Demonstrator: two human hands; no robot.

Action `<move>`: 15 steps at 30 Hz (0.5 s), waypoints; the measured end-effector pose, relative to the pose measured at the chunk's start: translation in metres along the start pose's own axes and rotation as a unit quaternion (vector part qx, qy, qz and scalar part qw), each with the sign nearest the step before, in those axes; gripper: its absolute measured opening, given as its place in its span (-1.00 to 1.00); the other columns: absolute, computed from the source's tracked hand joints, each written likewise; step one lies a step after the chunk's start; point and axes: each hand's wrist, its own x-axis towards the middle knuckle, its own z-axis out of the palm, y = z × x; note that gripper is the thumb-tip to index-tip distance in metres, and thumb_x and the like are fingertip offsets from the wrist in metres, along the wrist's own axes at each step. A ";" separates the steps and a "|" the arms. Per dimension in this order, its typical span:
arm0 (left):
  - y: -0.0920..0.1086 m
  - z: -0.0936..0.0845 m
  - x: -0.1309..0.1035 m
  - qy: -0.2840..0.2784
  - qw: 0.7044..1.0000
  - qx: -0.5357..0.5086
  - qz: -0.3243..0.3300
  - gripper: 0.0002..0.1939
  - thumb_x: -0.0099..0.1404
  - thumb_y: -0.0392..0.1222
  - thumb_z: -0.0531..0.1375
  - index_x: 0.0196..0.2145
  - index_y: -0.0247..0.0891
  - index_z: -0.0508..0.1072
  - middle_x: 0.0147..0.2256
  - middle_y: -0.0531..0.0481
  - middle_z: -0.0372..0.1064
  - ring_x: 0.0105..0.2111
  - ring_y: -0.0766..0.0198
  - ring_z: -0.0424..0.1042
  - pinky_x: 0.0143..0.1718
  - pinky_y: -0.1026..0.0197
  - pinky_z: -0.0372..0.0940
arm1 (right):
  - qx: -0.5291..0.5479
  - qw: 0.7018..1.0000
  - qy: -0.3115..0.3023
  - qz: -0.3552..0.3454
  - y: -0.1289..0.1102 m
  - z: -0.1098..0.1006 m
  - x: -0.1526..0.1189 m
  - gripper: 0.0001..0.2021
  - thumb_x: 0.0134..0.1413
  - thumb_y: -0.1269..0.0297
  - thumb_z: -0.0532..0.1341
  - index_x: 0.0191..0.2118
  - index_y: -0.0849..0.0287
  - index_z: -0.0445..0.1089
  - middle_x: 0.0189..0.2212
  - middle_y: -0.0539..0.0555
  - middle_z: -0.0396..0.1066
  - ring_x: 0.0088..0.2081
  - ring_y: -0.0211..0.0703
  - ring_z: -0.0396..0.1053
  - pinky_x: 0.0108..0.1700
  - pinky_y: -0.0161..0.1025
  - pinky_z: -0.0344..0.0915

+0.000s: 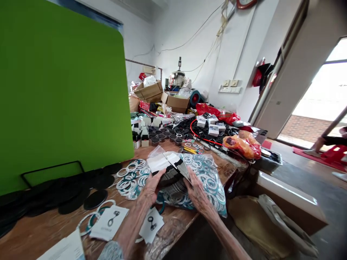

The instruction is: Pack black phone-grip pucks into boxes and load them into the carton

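Observation:
Between my two hands is a stack of flat black-and-white cardboard pieces (173, 175), fanned apart at the top. My left hand (153, 187) grips its left side, with the thumb on top. On the right side, my right hand (195, 187) has its fingers closed around the edge. The stack is over a clear plastic bag (213, 184) full of white and teal rings. More rings (130, 178) lie loose left of the bag. Printed white cards (110, 222) rest on the table near my left forearm, and another card (151, 225) lies beneath that wrist.
A green panel (65, 90) rises at left, with black discs (96, 198) along its foot. Behind the bag are a yellow cutter (189, 150), small white boxes (213, 130) and black cords. A cardboard box (292, 202) stands right of the table (54, 234). Another person's leg shows far right.

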 end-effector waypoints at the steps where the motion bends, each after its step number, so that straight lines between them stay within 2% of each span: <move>1: 0.000 0.003 0.000 0.007 1.000 -0.007 0.002 -0.44 0.12 -0.13 0.31 0.07 -0.20 0.28 -0.01 -0.17 0.41 -0.22 0.20 0.47 -0.34 0.24 0.37 | 0.006 1.000 0.004 0.000 -0.002 -0.003 0.000 -0.49 0.27 0.20 0.00 0.30 0.17 0.07 0.25 0.15 0.14 0.28 -0.08 0.07 0.29 -0.01 0.07; 5: 0.004 0.027 -0.012 -0.017 0.999 -0.044 0.024 -0.41 0.05 -0.22 0.36 0.04 -0.14 0.30 -0.06 -0.07 0.45 -0.24 0.26 0.48 -0.34 0.31 0.37 | 0.002 0.999 0.043 0.004 -0.011 -0.029 0.002 -0.49 0.29 0.16 0.00 0.31 0.15 0.06 0.26 0.15 0.12 0.28 -0.06 0.07 0.29 0.01 0.09; 8: -0.001 0.061 -0.013 -0.059 0.995 -0.080 0.023 -0.38 0.02 -0.25 0.37 0.04 -0.15 0.30 -0.11 -0.06 0.47 -0.27 0.28 0.48 -0.35 0.31 0.38 | -0.038 0.996 0.085 -0.002 -0.003 -0.059 0.003 -0.47 0.31 0.12 -0.02 0.33 0.13 0.02 0.28 0.14 0.08 0.30 -0.04 0.02 0.30 0.05 0.04; 11: -0.021 0.107 -0.003 -0.103 0.988 -0.119 0.006 -0.38 0.01 -0.25 0.37 0.03 -0.20 0.29 -0.14 -0.09 0.47 -0.32 0.28 0.48 -0.38 0.30 0.38 | -0.083 0.991 0.106 -0.013 0.026 -0.092 0.005 -0.47 0.32 0.10 -0.05 0.33 0.12 0.01 0.26 0.15 0.11 0.29 -0.03 0.03 0.30 0.09 0.04; 15: -0.049 0.169 0.013 -0.161 0.974 -0.162 -0.011 -0.35 0.03 -0.22 0.36 0.07 -0.18 0.27 -0.12 -0.11 0.46 -0.31 0.28 0.48 -0.36 0.30 0.37 | -0.152 0.972 0.173 -0.035 0.087 -0.131 0.019 -0.47 0.31 0.05 -0.06 0.30 0.15 0.06 0.22 0.19 0.17 0.23 0.00 0.15 0.26 0.09 0.12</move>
